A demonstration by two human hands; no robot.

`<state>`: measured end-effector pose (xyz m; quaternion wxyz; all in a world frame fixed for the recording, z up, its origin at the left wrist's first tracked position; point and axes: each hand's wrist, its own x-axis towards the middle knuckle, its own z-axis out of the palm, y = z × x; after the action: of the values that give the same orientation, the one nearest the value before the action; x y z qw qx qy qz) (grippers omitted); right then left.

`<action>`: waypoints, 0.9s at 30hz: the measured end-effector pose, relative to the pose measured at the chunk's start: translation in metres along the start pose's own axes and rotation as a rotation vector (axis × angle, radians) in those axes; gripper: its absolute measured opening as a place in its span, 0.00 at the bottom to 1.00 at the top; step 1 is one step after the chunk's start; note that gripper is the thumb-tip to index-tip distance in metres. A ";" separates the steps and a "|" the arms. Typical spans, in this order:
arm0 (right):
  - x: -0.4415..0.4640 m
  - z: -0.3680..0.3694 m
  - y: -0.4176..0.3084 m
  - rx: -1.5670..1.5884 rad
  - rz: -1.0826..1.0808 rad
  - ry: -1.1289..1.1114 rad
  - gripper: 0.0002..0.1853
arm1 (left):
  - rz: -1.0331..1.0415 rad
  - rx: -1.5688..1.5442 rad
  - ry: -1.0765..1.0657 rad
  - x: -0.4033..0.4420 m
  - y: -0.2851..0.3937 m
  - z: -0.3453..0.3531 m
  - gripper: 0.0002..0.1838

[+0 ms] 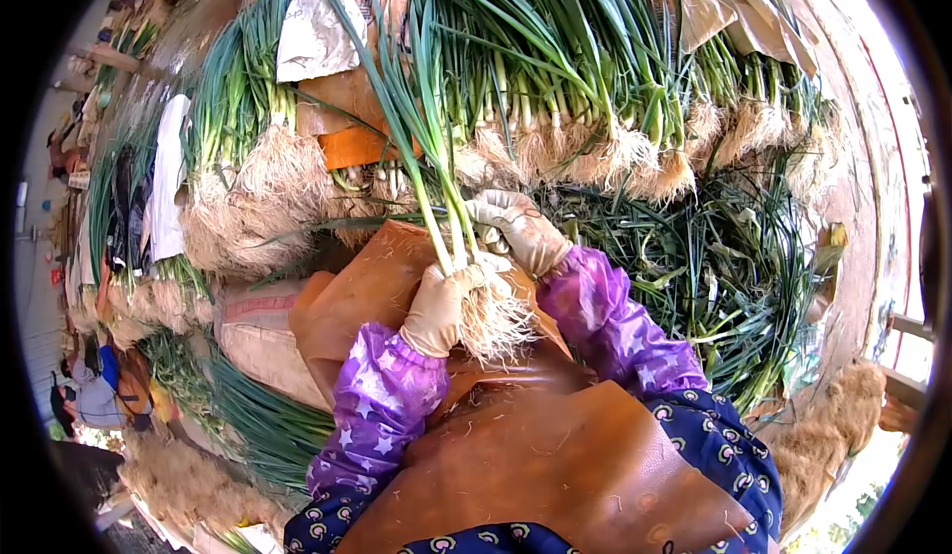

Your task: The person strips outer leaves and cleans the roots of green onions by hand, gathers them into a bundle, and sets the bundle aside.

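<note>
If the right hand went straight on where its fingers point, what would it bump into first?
Most likely the green onions held in the left hand; the right hand looks very close to them, though depth is unclear.

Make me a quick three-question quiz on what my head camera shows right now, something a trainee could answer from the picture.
1. Multiple choice: What does the left hand grip?
A) a sheet of paper
B) green onions
C) a spray bottle

2. True or false: The leaves of the held green onions point toward the person's brown apron.

3. Fill in the blank: The purple oversleeves on both arms carry a pattern of pale ____.

Key:
1. B.
2. False: the leaves point away; the roots are the end nearer the apron.
3. Stars.
</note>
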<state>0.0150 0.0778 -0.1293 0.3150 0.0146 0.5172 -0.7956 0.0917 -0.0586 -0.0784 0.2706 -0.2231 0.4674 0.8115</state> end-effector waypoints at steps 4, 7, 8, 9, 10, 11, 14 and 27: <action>0.002 -0.005 -0.020 -0.155 -0.039 0.044 0.17 | -0.063 0.053 -0.129 0.001 0.001 0.002 0.11; 0.012 0.009 -0.025 -0.030 0.065 0.282 0.13 | -0.104 0.053 -0.101 -0.006 0.011 0.006 0.10; 0.015 0.008 -0.020 0.016 0.059 0.291 0.14 | -0.083 0.033 -0.060 -0.004 0.012 0.002 0.09; 0.009 0.010 -0.014 -0.036 0.031 0.255 0.14 | -0.062 0.014 -0.018 -0.003 0.012 0.000 0.09; 0.002 0.007 -0.005 -0.110 0.018 0.229 0.14 | 0.057 -0.103 0.022 0.012 -0.008 -0.010 0.07; -0.007 -0.005 0.008 -0.239 0.011 0.202 0.15 | 0.097 -0.076 0.095 0.010 0.001 -0.007 0.07; -0.043 -0.066 0.060 -1.247 0.046 -0.048 0.16 | 0.224 -0.319 0.195 0.033 -0.018 -0.012 0.12; 0.001 -0.097 -0.097 -1.500 -0.196 0.604 0.13 | 0.111 -0.194 -0.162 0.024 -0.011 -0.020 0.16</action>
<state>-0.0654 0.1837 -0.0961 0.0168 -0.0316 0.9741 -0.2232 0.0829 -0.0664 -0.1095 0.2393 -0.1560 0.3750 0.8819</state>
